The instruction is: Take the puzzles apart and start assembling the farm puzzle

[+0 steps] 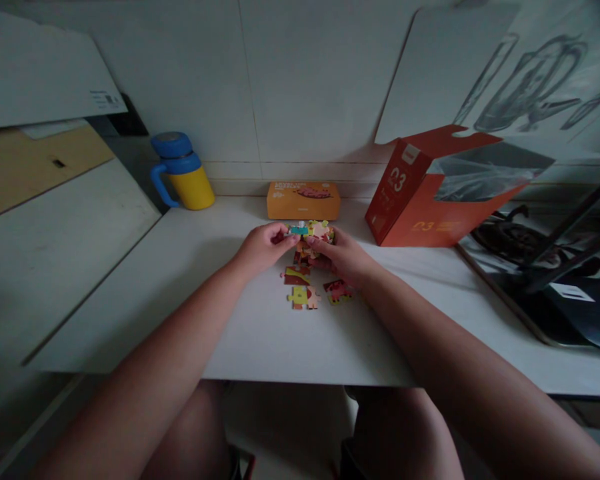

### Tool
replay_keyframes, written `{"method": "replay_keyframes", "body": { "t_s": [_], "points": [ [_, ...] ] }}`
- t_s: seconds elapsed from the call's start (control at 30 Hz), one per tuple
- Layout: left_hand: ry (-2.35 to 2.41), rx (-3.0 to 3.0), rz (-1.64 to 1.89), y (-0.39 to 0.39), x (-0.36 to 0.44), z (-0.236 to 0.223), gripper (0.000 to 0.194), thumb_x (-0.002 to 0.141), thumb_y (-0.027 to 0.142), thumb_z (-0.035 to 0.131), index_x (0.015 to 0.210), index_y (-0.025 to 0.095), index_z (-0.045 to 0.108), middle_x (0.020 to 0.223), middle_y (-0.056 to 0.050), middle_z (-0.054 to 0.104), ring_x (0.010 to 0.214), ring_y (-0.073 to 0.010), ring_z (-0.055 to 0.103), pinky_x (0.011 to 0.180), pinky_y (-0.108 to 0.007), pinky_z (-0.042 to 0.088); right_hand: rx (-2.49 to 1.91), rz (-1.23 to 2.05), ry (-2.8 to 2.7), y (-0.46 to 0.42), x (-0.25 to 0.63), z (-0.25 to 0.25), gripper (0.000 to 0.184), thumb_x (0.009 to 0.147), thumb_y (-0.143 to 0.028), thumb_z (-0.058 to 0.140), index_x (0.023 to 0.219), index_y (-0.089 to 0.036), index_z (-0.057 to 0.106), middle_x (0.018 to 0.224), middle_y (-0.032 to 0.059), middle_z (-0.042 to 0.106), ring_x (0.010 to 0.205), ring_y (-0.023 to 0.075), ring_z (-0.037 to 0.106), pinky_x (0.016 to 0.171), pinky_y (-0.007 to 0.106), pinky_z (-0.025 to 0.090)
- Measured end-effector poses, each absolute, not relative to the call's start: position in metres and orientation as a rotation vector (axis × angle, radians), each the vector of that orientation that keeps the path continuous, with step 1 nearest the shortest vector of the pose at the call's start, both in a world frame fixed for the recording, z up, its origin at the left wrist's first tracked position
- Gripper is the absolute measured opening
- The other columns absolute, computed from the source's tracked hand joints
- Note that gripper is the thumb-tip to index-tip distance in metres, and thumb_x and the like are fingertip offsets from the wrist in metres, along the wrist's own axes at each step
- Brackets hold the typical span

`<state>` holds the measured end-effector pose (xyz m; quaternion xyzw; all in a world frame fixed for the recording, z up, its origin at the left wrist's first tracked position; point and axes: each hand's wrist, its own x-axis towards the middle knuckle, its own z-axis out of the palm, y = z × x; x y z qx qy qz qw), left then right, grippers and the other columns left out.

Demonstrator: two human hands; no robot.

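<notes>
My left hand (264, 245) pinches a teal puzzle piece (299, 230) at the edge of a small joined cluster of puzzle pieces (320, 231). My right hand (341, 257) is closed on that cluster from the right. Both hands hover just over the white table (260, 333). Loose pieces lie below the hands: a red one (297, 275), a yellow one (303, 297) and a red-and-green one (338, 291). More pieces sit partly hidden under my fingers.
A small orange puzzle box (303, 200) lies against the wall behind the pieces. A larger open orange carton (420, 200) stands to the right. A yellow mug with a blue lid (183, 172) stands at the back left. A dark tray-like object (555, 280) fills the right side.
</notes>
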<state>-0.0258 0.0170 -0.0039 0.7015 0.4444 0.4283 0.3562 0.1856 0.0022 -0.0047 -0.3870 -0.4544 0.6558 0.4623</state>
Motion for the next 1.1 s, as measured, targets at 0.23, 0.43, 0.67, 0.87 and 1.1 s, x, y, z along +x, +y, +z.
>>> {"method": "replay_keyframes", "body": {
  "t_s": [0.23,0.43,0.67,0.87,1.1],
  "points": [
    [1.254,1.452,1.16,0.022,-0.039,0.001,0.034,0.082,0.048,0.082,0.075,0.021,0.064,0.07,0.0,0.065,0.055,-0.0108,0.044,0.054,-0.024,0.03,-0.934,1.525,-1.06,0.011,0.191,-0.009,0.05,0.075,-0.048,0.093,0.105,-0.025,0.061,0.116,0.0052,0.075,0.097,0.0185,0.073,0.07,0.027,0.066],
    [1.608,1.581,0.859,0.035,-0.064,-0.01,0.024,0.07,0.032,0.089,0.068,0.021,0.068,0.066,-0.004,0.066,0.062,-0.0193,0.057,0.061,-0.029,0.038,-0.969,1.495,-1.038,0.015,0.194,-0.012,0.049,0.076,-0.048,0.092,0.106,-0.024,0.061,0.117,0.0069,0.075,0.097,0.0192,0.073,0.069,0.028,0.066],
    [1.571,2.099,1.106,0.023,-0.051,-0.001,0.018,0.087,0.039,0.077,0.092,0.022,0.076,0.093,-0.007,0.072,0.08,-0.0205,0.06,0.077,-0.031,0.044,-0.979,1.55,-1.072,0.011,0.189,-0.011,0.048,0.074,-0.045,0.094,0.103,-0.023,0.062,0.109,0.0057,0.076,0.089,0.0171,0.073,0.066,0.026,0.065],
    [1.175,1.981,1.163,0.007,-0.018,0.0,0.028,0.085,0.041,0.081,0.106,0.024,0.075,0.099,-0.005,0.073,0.085,-0.0179,0.061,0.078,-0.029,0.046,-0.951,1.606,-1.158,0.005,0.187,-0.01,0.05,0.074,-0.046,0.094,0.106,-0.024,0.064,0.101,0.0026,0.076,0.08,0.0153,0.072,0.068,0.028,0.065],
    [1.202,1.877,1.189,0.009,-0.016,-0.004,0.023,0.08,0.032,0.084,0.095,0.022,0.07,0.097,-0.004,0.073,0.084,-0.017,0.061,0.08,-0.031,0.047,-0.987,1.593,-1.189,0.004,0.187,-0.01,0.054,0.073,-0.045,0.094,0.11,-0.024,0.062,0.106,0.0046,0.077,0.089,0.0188,0.074,0.071,0.031,0.066]
  ]
}}
